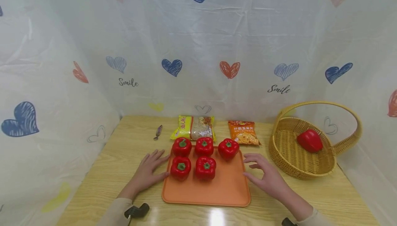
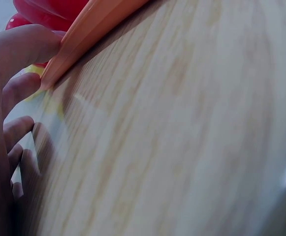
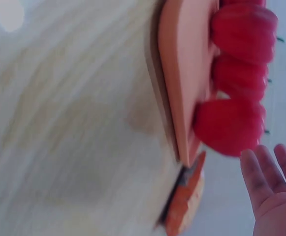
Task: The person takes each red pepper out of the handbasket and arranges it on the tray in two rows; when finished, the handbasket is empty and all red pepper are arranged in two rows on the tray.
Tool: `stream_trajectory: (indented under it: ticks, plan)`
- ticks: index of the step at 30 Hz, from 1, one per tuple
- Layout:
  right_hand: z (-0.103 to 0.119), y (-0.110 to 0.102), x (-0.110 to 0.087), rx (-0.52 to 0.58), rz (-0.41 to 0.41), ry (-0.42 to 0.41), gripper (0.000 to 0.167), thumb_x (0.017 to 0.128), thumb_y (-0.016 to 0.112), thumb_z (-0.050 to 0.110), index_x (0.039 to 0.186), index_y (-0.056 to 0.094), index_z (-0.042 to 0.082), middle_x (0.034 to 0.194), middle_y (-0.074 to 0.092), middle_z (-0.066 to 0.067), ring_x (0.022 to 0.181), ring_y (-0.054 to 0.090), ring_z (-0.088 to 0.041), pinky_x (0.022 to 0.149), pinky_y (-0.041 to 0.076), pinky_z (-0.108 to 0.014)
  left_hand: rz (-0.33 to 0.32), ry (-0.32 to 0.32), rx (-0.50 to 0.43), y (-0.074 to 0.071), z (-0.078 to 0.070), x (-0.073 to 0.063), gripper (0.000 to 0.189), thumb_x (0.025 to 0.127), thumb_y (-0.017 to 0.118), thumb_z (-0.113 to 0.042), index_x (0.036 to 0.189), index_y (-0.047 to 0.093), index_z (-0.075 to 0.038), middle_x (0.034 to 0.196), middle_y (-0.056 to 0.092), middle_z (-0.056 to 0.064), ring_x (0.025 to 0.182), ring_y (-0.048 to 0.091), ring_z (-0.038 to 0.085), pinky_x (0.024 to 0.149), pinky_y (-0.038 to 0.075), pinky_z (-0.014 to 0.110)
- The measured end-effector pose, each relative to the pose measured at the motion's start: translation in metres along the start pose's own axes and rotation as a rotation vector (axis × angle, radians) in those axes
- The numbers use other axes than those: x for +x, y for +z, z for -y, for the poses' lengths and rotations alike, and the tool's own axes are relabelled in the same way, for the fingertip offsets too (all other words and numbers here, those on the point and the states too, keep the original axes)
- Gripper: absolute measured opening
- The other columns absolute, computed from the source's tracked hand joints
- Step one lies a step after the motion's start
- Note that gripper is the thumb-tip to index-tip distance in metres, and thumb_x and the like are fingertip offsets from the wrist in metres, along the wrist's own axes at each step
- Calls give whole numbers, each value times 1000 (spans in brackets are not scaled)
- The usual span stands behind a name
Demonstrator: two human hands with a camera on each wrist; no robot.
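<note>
An orange tray [image 1: 229,186] lies on the table with several red bell peppers [image 1: 205,171] standing on its back and left parts, green stems up. At the tray's left side rests my left hand [image 1: 147,176], fingers spread. In the left wrist view its thumb [image 2: 39,46] touches the rim of the tray [image 2: 86,34]. My right hand [image 1: 270,178] hovers by the right rim, fingers parted and nothing in them. Closest to it is the back-right pepper [image 1: 228,152]. From the right wrist view, the fingertips [image 3: 249,160] appear near that pepper [image 3: 231,129]; contact cannot be told.
A wicker basket [image 1: 280,162] with a tall handle stands at the right, one red pepper [image 1: 310,141] lying inside. Behind the tray lie a yellow food packet [image 1: 195,127] and an orange snack bag [image 1: 244,132]. A small dark wrapped item [image 1: 158,132] is at the back left.
</note>
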State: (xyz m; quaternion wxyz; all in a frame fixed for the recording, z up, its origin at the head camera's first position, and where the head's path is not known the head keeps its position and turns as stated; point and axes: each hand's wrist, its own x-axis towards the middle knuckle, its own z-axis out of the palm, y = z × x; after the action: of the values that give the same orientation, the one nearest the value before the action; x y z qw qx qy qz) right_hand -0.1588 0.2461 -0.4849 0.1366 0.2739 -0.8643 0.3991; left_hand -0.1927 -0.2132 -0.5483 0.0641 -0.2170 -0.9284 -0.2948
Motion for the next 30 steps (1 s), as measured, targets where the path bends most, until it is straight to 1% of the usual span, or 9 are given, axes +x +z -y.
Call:
stream_trajectory:
  ticks: [5, 9, 12, 16, 20, 22, 25, 27, 30]
  plan:
    - [-5, -20, 1, -64, -19, -8, 47, 80, 83, -3, 117, 64, 17, 127, 64, -8, 118, 57, -2, 82, 61, -31, 3, -4, -5, -1, -1, 0, 65, 90, 72, -48, 146, 58, -18, 156, 44, 16, 149, 28, 44, 120, 12, 64]
    - [-8, -36, 1, -91, -27, 8, 46, 82, 82, -3, 119, 64, 19, 126, 64, -4, 117, 55, 2, 82, 60, -29, 3, -2, -17, -2, -3, 0, 65, 90, 73, -48, 145, 59, -17, 156, 44, 16, 149, 28, 45, 120, 11, 64]
    - [-10, -47, 1, -97, -18, 26, 42, 84, 80, -3, 119, 64, 16, 124, 63, -2, 115, 55, 5, 84, 59, -27, 4, -2, -22, -2, -3, 0, 64, 90, 73, -48, 145, 59, -17, 156, 45, 17, 149, 28, 45, 120, 11, 65]
    - [-13, -58, 2, -126, -13, 67, 38, 86, 79, 0, 119, 65, 12, 121, 66, -2, 108, 58, 3, 83, 58, -24, 1, -2, -19, -1, -2, 0, 64, 90, 73, -48, 145, 59, -18, 156, 44, 16, 149, 28, 45, 120, 11, 64]
    - [-16, -69, 3, -177, -30, 95, 39, 86, 80, 2, 122, 65, 10, 116, 67, 0, 102, 60, 2, 81, 57, -21, -8, 4, -23, 0, -1, 0, 64, 90, 73, -48, 145, 59, -18, 156, 45, 17, 148, 29, 45, 120, 12, 65]
    - [-19, -75, 4, -193, -41, 93, 40, 86, 80, 1, 122, 65, 9, 114, 67, 0, 101, 59, 4, 80, 57, -21, -12, 6, -28, 0, -1, -1, 64, 90, 73, -48, 145, 60, -18, 156, 45, 17, 148, 29, 45, 119, 12, 65]
    - [-22, -83, 4, -205, -61, 98, 40, 85, 80, 0, 122, 66, 8, 114, 68, -2, 104, 58, 5, 82, 55, -16, -17, 10, -31, 0, -1, -1, 64, 90, 73, -48, 145, 60, -18, 155, 45, 18, 148, 29, 46, 119, 12, 66]
    - [-22, -90, 5, -221, -73, 107, 40, 85, 80, 0, 122, 65, 7, 114, 68, -6, 101, 63, -1, 82, 52, -10, -17, 12, -29, 0, -1, -1, 64, 90, 73, -47, 145, 59, -18, 155, 45, 18, 148, 29, 46, 118, 13, 66]
    - [-24, -101, 7, -262, -74, 149, 40, 87, 80, 5, 123, 64, 7, 114, 68, -9, 99, 66, -17, 82, 46, -3, -13, 9, -28, -1, -2, -1, 64, 90, 73, -47, 145, 59, -17, 156, 45, 18, 148, 29, 46, 119, 12, 65]
